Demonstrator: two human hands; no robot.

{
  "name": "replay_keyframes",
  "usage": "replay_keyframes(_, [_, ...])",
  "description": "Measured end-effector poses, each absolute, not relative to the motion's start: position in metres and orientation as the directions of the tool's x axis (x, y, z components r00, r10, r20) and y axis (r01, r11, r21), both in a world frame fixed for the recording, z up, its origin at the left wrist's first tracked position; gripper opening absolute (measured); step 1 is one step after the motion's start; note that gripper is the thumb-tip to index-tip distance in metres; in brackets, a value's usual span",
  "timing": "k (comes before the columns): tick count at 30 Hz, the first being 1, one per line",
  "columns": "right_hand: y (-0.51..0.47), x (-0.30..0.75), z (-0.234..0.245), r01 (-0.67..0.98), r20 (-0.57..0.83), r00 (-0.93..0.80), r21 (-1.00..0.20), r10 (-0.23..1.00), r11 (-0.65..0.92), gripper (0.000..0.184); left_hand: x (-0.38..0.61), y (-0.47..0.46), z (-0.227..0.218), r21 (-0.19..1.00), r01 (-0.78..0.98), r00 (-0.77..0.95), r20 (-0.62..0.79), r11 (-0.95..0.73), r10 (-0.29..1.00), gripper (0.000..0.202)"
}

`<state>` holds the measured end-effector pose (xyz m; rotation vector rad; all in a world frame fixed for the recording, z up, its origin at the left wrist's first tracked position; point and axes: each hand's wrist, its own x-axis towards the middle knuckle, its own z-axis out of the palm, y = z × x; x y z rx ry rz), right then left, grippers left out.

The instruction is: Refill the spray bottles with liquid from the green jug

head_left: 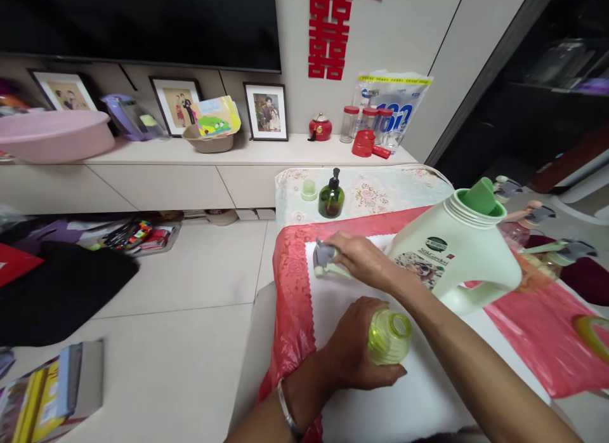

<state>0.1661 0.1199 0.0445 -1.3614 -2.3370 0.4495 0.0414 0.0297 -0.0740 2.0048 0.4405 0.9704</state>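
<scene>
My left hand (pixel 345 351), with a bangle on the wrist, is wrapped round a translucent yellow-green bottle (pixel 387 344) whose neck stands uncapped. Further forward, my right hand (pixel 361 259) grips a grey and pale-green trigger spray head (pixel 324 256) just above the white sheet (pixel 333 303). Part of the spray head is covered by the fingers. Beside my right forearm stands a large pale-green jug (pixel 457 240), its cap off and a green piece (pixel 480 195) sitting in its mouth. A dark green pump bottle (pixel 332 197) and a light green cap (pixel 309 190) are at the far side of the table.
Red plastic sheeting (pixel 295 290) lies over the table under the white sheet. On the right are more spray bottles (pixel 554 252) and a roll of tape (pixel 592 335). Behind, a long cabinet (pixel 171 176) bears picture frames, a pink basin (pixel 54 135) and red-lidded jars (pixel 349 122).
</scene>
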Motion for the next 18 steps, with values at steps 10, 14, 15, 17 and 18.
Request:
replay_keyframes(10, [0.127, 0.176, -0.007, 0.859, -0.133, -0.489, -0.247, 0.862, 0.449, 0.019, 0.045, 0.029, -0.077, 0.781, -0.074, 0.620, 0.523, -0.620, 0.585, 0.096])
replay_keyframes(14, [0.118, 0.178, 0.010, 0.839, -0.030, -0.497, -0.273, 0.867, 0.471, 0.011, 0.043, 0.029, -0.075, 0.790, -0.050, 0.638, 0.495, -0.610, 0.589, 0.097])
replay_keyframes(15, [0.110, 0.179, 0.023, 0.831, 0.029, -0.491, -0.284, 0.871, 0.478, 0.020, 0.042, 0.029, -0.074, 0.785, -0.047, 0.631, 0.503, -0.617, 0.591, 0.098])
replay_keyframes(17, [0.085, 0.186, 0.057, 0.827, 0.194, -0.436, -0.298, 0.879, 0.477, 0.031, 0.041, 0.029, -0.073, 0.777, -0.043, 0.603, 0.521, -0.628, 0.604, 0.098])
replay_keyframes(18, [0.068, 0.193, 0.075, 0.816, 0.322, -0.398, -0.302, 0.859, 0.492, 0.032, 0.040, 0.029, -0.073, 0.782, -0.034, 0.586, 0.520, -0.622, 0.621, 0.097])
